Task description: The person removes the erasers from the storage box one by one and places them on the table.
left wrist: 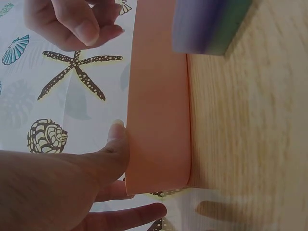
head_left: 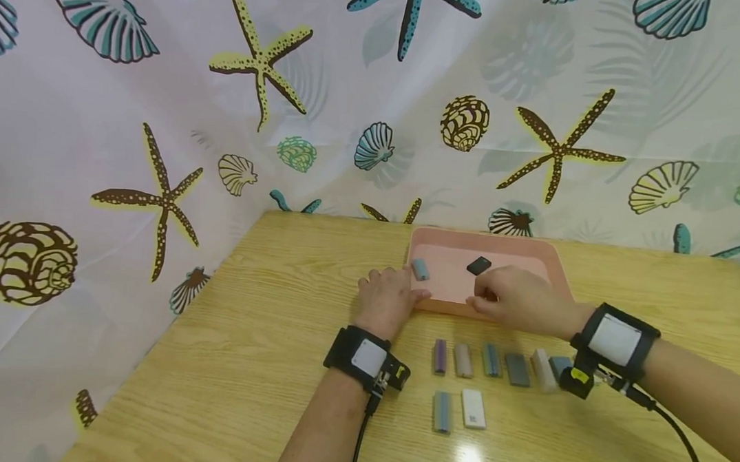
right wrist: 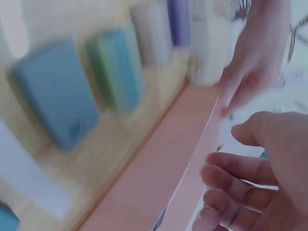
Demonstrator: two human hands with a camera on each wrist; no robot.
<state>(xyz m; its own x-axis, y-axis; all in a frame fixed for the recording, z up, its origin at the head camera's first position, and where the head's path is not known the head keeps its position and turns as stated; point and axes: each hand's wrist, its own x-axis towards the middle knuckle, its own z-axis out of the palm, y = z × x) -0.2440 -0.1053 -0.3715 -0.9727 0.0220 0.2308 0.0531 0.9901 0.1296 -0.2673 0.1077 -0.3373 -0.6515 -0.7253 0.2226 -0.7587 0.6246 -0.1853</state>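
Note:
My left hand (head_left: 387, 302) holds the near left corner of a pink tray (head_left: 447, 307), its thumb over the front rim and its fingers along the left side. In the left wrist view the thumb lies behind the tray's wall (left wrist: 156, 110). Above the tray's front right part is my right hand (head_left: 516, 298), fingers loosely bent. The right wrist view shows a gap between that hand's thumb (right wrist: 252, 131) and fingers, with nothing held. Inside the tray lie a small light-blue block (head_left: 421, 269) at the left and a flat black block (head_left: 479, 265) near the middle.
Before the tray, a row holds purple (head_left: 440, 357), beige (head_left: 463, 360), blue-green striped (head_left: 492, 360), dark grey (head_left: 517, 370), white (head_left: 544, 369) and blue (head_left: 560, 365) blocks. Nearer lie another striped block (head_left: 442, 411) and a white one (head_left: 473, 408). A patterned curtain (head_left: 327, 84) hangs behind the table.

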